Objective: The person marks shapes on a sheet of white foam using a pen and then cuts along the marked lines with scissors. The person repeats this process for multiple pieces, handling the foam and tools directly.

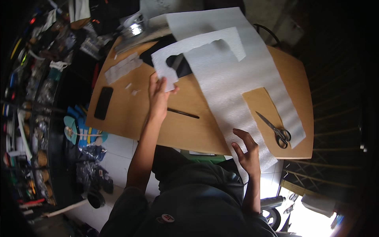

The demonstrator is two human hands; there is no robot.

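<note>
A notched white sheet piece (189,46) is at the far side of the table (130,114), its lower left end pinched between the thumb and fingers of the left hand (159,94), its upper band overlapping a larger white sheet (225,85). The right hand (246,154) has thumb and fingers parted, above a strip of that larger sheet at the table's near edge; whether it touches the strip I cannot tell. Black scissors (278,134) lie in the larger sheet's cut-out, handles by its right strip. A dark pen (183,113) lies between the hands, and a black phone (103,103) lies near the table's left edge. Beyond the phone are small white scraps (135,92) and a crinkled pale strip (123,68). Crowded shelves (31,130) stand at far left.
</note>
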